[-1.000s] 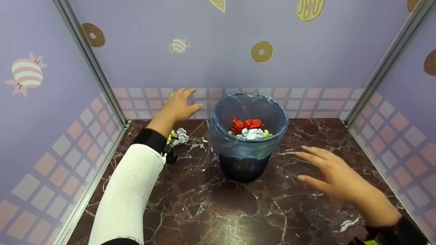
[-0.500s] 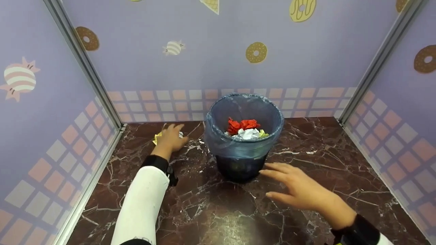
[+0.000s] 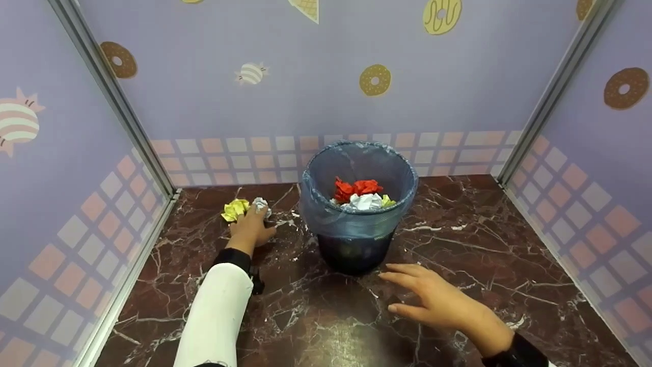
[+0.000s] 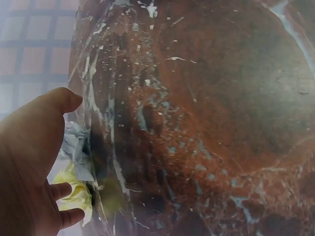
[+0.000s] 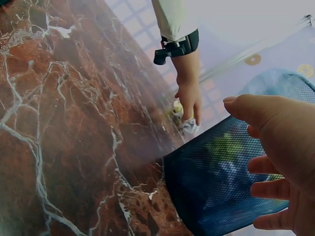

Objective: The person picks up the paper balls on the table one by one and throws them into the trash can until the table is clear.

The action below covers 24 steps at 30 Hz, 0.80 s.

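Note:
Two crumpled paper balls, one yellow and one grey-white, lie side by side at the back left of the marbled tabletop. My left hand reaches over them with its fingertips at the balls. In the left wrist view its thumb stands well apart from the paper, and some fingers are hidden. A dark mesh wastebasket with a blue liner stands at the centre, holding red, white and yellow crumpled paper. Before it, to the right, my right hand hovers with spread fingers, holding nothing.
Purple panels with painted sweets and a tile pattern enclose the dark marbled tabletop at the back and both sides. Metal corner posts rise at the left and right. Pale specks and veins mark the table surface.
My left hand has come down from above onto the paper balls. The right hand has moved left, closer to the front of the wastebasket. The head view has shifted slightly.

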Each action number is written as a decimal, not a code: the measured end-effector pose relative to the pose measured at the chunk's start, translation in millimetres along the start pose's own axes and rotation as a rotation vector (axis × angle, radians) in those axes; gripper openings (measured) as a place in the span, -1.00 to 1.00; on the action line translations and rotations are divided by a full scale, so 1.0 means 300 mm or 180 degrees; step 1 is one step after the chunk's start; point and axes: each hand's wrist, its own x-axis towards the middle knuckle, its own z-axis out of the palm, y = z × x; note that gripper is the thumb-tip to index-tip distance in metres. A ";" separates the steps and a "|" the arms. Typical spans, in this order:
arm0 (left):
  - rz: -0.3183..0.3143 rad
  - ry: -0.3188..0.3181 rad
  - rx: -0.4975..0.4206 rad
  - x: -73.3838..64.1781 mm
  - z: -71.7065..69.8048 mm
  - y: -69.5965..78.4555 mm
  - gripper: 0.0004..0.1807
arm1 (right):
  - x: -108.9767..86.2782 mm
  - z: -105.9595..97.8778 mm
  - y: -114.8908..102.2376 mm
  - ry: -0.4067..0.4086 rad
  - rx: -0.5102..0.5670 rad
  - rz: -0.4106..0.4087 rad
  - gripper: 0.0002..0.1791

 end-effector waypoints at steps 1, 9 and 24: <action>-0.0020 -0.0033 0.0008 0.003 0.003 -0.001 -0.09 | -0.001 0.002 0.000 0.0008 0.0006 -0.0012 -0.33; -0.0085 0.0120 0.0043 0.028 0.005 -0.008 -0.05 | -0.004 0.000 0.005 0.0047 -0.0022 0.0008 -0.32; -0.0186 0.0122 0.0219 0.027 0.022 -0.010 -0.24 | -0.011 -0.003 0.022 0.0124 0.0041 -0.0020 -0.36</action>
